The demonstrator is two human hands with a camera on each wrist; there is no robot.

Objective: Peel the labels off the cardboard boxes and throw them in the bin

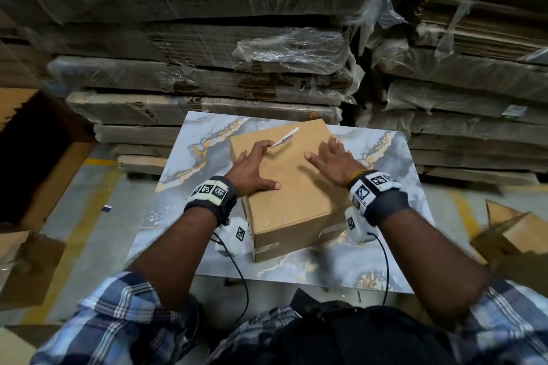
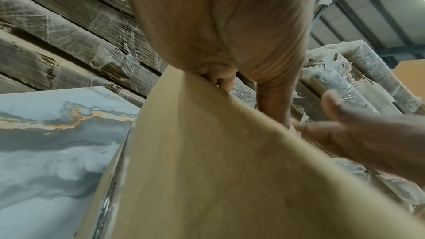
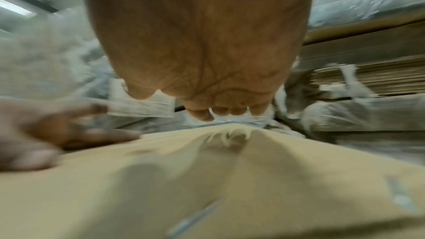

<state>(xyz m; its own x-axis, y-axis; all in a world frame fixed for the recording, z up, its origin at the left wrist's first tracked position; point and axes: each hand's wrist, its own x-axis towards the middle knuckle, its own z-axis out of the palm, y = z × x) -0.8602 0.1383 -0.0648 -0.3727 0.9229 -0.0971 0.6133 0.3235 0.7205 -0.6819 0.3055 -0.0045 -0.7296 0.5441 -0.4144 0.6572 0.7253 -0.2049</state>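
Observation:
A brown cardboard box (image 1: 293, 195) lies on the marble-patterned table (image 1: 184, 163). My left hand (image 1: 255, 163) rests on the box top with its thumb spread wide. Its fingertips pinch one end of a white printed label (image 1: 286, 137), which stands lifted off the cardboard. In the right wrist view the label (image 3: 142, 110) sticks out from the left hand's fingertips (image 3: 98, 108) above the box (image 3: 207, 188). My right hand (image 1: 332, 160) lies flat on the right side of the box top, fingers straight. The left wrist view shows the right hand (image 2: 368, 139) on the box (image 2: 218, 170).
Tall stacks of flattened cardboard in plastic wrap (image 1: 207, 74) stand right behind the table. A large open cardboard box with a dark inside (image 1: 38, 154) is on the floor at the left. Loose cardboard pieces (image 1: 516, 243) lie at the right.

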